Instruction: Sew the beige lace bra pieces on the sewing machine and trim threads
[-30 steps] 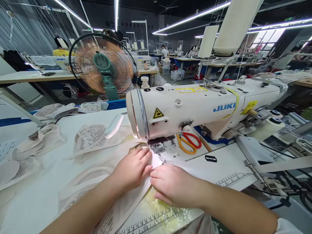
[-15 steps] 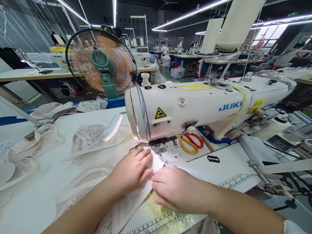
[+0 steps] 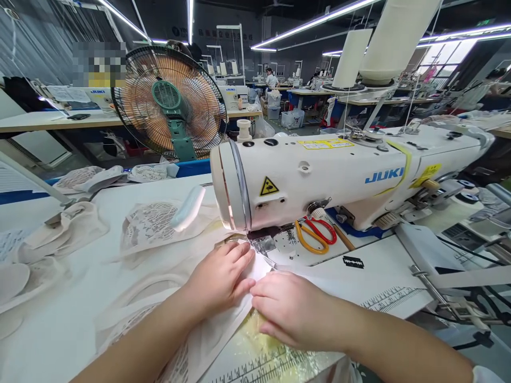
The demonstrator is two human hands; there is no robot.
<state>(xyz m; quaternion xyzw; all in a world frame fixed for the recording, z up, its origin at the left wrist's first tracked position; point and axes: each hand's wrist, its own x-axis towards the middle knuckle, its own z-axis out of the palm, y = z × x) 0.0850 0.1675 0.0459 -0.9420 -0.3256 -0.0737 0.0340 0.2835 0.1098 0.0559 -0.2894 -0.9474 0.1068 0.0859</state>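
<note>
A white garment piece with lace parts runs up to the needle area of a white JUKI sewing machine. On this cloth my left hand lies flat, fingertips close to the needle and thumb pointing at the other hand. My right hand has its fingers curled and pressed together at the cloth's right edge, just in front of the machine bed. A narrow pale strip passes by the right knuckles toward the presser foot. The needle itself is hard to make out.
Red-and-orange-handled scissors lie under the machine arm, with a black razor blade to their right. Lace cup pieces rest on the table at left. Behind stands a fan; thread cones rise at back right.
The whole view has shifted slightly, so the scene sits a little farther right. Both hands keep nearly the same place and pose on the cloth.
</note>
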